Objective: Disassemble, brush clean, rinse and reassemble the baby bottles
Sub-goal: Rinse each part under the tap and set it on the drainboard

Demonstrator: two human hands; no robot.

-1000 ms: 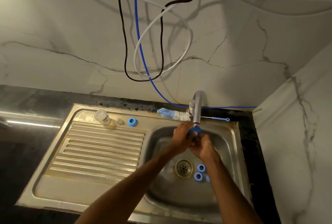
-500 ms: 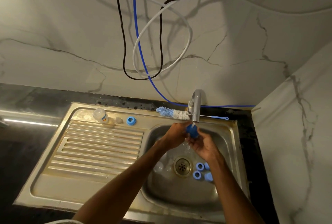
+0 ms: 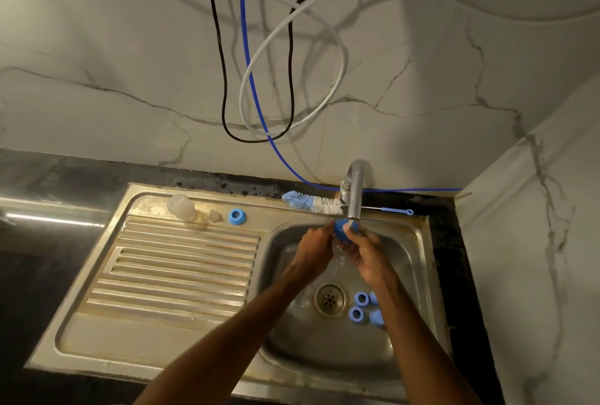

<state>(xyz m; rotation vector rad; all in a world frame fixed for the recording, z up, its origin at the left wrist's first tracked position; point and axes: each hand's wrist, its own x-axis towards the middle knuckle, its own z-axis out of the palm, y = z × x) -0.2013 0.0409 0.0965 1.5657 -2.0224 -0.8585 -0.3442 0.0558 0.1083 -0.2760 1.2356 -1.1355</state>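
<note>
My left hand (image 3: 313, 250): fingertips gripping the blue cap (image 3: 341, 232).
My right hand (image 3: 368, 253): pinching the same cap, just beneath the tap (image 3: 355, 192), above the sink (image 3: 412, 275).

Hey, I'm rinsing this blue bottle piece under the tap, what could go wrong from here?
The blue part is held at the fingertips of your left hand and right hand, just under the faucet. If wet, it could slip into the sink. The loose blue rings lie right beside the drain, next to your right forearm, where runoff may soil them. The brush lies along the narrow back rim and could get knocked in.
</note>
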